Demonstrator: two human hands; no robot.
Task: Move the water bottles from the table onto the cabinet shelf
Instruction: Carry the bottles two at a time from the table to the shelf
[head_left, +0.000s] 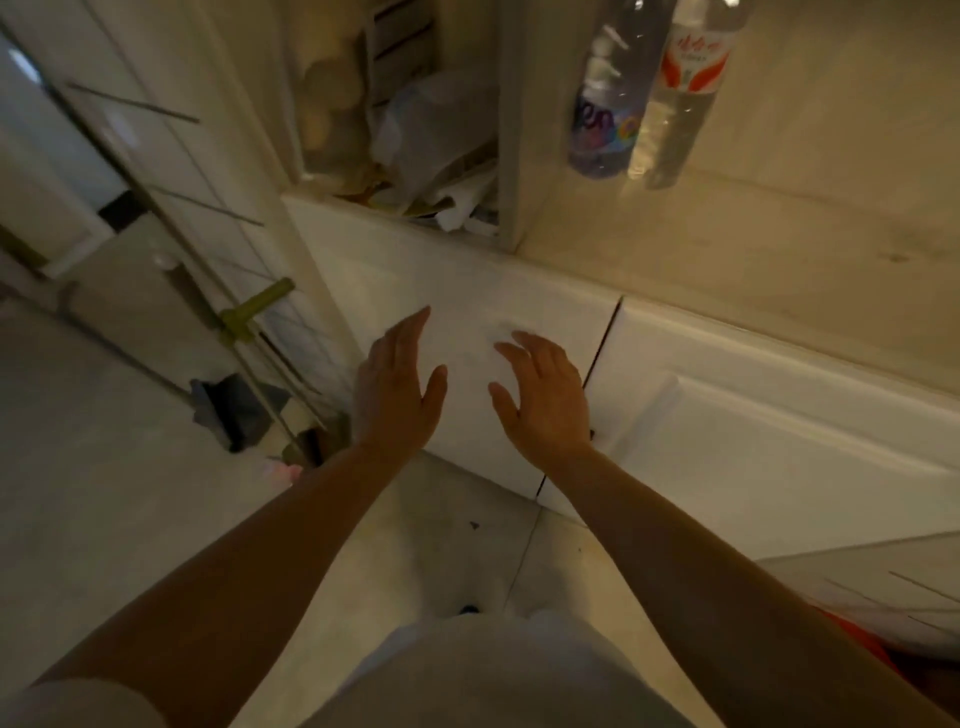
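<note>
- Head view: both bare hands reach forward, side by side, in front of the white cabinet doors (519, 306).
- The left hand (397, 384) holds nothing; its fingers are straight and close together, thumb set apart, palm turned toward the other hand.
- The right hand (545, 395) holds nothing as well; its fingers are spread and slightly bent, thumb out toward the left hand.
- The two hands are near each other but apart, with a clear gap between the thumbs. Whether either touches the door cannot be told.
- Two water bottles stand on the cabinet shelf (779, 234), above and to the right of the hands, well apart from them.
- The blue-label bottle (605, 114) is on the left, the red-label bottle (680, 93) just beside it on the right; they seem to touch.
- Left of the bottles, behind a divider, an open compartment holds a heap of bags (421, 150) and papers.
- At the far left stands a glass door with a green handle (257, 306).
- The floor (104, 493) is pale tile.
</note>
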